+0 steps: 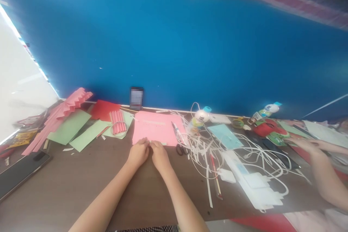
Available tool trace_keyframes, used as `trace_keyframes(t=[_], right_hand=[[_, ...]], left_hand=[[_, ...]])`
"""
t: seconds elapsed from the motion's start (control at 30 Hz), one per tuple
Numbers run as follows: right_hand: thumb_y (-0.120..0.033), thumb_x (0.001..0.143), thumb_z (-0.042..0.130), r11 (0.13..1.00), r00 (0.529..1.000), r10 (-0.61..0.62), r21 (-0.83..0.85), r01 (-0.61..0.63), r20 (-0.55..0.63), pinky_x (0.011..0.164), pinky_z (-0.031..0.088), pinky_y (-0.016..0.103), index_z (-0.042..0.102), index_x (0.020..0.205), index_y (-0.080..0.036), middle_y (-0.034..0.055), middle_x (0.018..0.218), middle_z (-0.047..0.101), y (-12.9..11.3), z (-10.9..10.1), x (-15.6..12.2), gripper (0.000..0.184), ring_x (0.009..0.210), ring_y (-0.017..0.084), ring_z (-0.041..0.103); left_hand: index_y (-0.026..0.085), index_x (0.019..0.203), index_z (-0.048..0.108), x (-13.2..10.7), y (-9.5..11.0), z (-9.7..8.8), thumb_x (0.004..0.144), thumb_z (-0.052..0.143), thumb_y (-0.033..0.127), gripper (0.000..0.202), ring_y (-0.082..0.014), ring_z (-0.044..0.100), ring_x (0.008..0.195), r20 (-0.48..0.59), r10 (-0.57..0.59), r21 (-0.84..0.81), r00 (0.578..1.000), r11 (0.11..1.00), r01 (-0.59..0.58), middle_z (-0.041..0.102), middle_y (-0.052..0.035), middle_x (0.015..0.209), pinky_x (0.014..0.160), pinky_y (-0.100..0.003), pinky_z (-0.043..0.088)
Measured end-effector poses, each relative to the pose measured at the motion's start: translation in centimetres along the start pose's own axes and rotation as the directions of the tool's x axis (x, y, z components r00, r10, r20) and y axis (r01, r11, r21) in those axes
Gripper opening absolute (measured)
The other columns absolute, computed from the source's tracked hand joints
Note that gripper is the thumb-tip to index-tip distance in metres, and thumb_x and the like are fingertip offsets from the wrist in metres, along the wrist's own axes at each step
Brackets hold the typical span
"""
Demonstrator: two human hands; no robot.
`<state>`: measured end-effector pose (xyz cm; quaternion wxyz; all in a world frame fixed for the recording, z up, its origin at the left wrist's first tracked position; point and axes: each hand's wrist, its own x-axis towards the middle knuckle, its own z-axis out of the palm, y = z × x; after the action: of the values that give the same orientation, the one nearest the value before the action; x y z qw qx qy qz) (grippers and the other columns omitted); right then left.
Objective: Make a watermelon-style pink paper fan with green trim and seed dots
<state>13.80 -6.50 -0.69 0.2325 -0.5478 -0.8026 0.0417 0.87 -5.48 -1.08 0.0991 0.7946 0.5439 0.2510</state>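
Note:
My left hand [138,152] and my right hand [160,155] meet at the near edge of a pink sheet of paper [157,130] that lies flat on the table. The fingers of both are bent and pressed together, fingertips almost touching. What is pinched between them, if anything, is too small and blurred to make out. A small pale green bit of paper shows just beside my right fingertips. A pen [178,133] rests on the right part of the pink sheet, and the dark handles of scissors [181,149] lie right of my right hand.
Green paper [71,127], folded pink paper [62,112] and a phone [21,174] lie left. Tangled white cables [201,152], a power strip [247,185], a glue bottle [199,117] and a blue card [225,136] lie right. Another person's hands [304,144] work at far right.

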Motion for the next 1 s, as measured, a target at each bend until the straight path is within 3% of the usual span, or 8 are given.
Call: trace_keyframes(t=[0.17,0.3,0.43,0.53,0.63,0.8,1.0], right_hand=[[0.006,0.062,0.034,0.983,0.983,0.171,-0.055,-0.175,-0.070,0.075,0.046,0.030,0.066,0.089,-0.019,0.0077,0.097,0.066,2.4,-1.3,-0.8,0.049,0.092,0.020,0.059],[0.006,0.060,0.037,0.978,0.981,0.179,-0.094,-0.185,-0.071,0.080,0.042,0.032,0.068,0.083,-0.020,0.0059,0.092,0.069,3.2,-2.6,-0.8,0.048,0.086,0.020,0.061],[-0.002,0.067,0.043,0.957,0.970,0.224,-0.167,-0.237,-0.095,0.082,0.036,0.036,0.067,0.074,-0.018,0.0086,0.083,0.069,2.8,-3.4,-0.7,0.029,0.080,0.022,0.060],[-0.015,0.077,0.047,0.966,0.978,0.170,-0.179,-0.189,-0.117,0.087,0.030,0.039,0.063,0.075,-0.019,0.0068,0.079,0.066,2.9,-3.5,-0.6,0.017,0.081,0.021,0.056],[-0.023,0.083,0.046,0.987,0.994,0.072,-0.140,-0.083,-0.086,0.087,0.029,0.037,0.062,0.079,-0.020,0.0050,0.083,0.063,3.7,-3.3,-0.3,0.016,0.083,0.019,0.054],[-0.022,0.087,0.043,0.997,1.000,-0.015,-0.077,0.015,-0.002,0.077,0.034,0.030,0.061,0.080,-0.019,0.0042,0.079,0.062,4.9,-3.1,0.0,0.020,0.079,0.017,0.054],[-0.021,0.088,0.038,0.999,0.999,-0.030,-0.038,0.030,-0.022,0.076,0.035,0.031,0.061,0.079,-0.020,0.0039,0.080,0.063,5.5,-3.2,-0.1,0.025,0.079,0.018,0.055]], left_hand=[[0.022,0.093,0.060,0.0,0.3,-0.4,0.076,0.046,0.014,0.023,-0.0215,0.051,0.106,0.005,-0.014,0.006,1.000,1.000,0.014,0.055,-0.0063,0.118,0.076,-0.029,0.045],[0.023,0.088,0.060,0.1,0.5,-0.7,0.080,0.043,0.017,0.020,-0.0193,0.056,0.094,-0.006,-0.036,0.029,0.999,0.999,0.036,0.056,-0.0048,0.115,0.065,-0.026,0.045],[0.023,0.081,0.060,0.3,0.3,-0.9,0.085,0.039,0.023,0.022,-0.0162,0.057,0.079,-0.005,-0.027,0.024,1.000,0.999,0.027,0.060,-0.0031,0.103,0.057,-0.024,0.040],[0.023,0.078,0.061,0.4,-0.2,-0.9,0.086,0.042,0.027,0.021,-0.0165,0.056,0.080,-0.013,-0.002,0.017,1.000,1.000,0.003,0.062,-0.0027,0.095,0.060,-0.025,0.039],[0.024,0.078,0.063,0.7,-0.6,-0.9,0.085,0.046,0.030,0.019,-0.0185,0.053,0.086,-0.036,0.036,0.003,0.999,0.999,-0.036,0.063,-0.0028,0.093,0.067,-0.027,0.040],[0.024,0.080,0.065,1.1,-1.3,-1.0,0.084,0.047,0.029,0.019,-0.0179,0.052,0.084,-0.041,0.090,-0.039,0.995,0.995,-0.092,0.064,-0.0017,0.092,0.071,-0.028,0.040],[0.021,0.086,0.064,1.4,-1.9,-1.1,0.084,0.047,0.027,0.018,-0.0175,0.050,0.083,-0.035,0.119,-0.080,0.992,0.989,-0.122,0.064,-0.0027,0.090,0.074,-0.028,0.039]])
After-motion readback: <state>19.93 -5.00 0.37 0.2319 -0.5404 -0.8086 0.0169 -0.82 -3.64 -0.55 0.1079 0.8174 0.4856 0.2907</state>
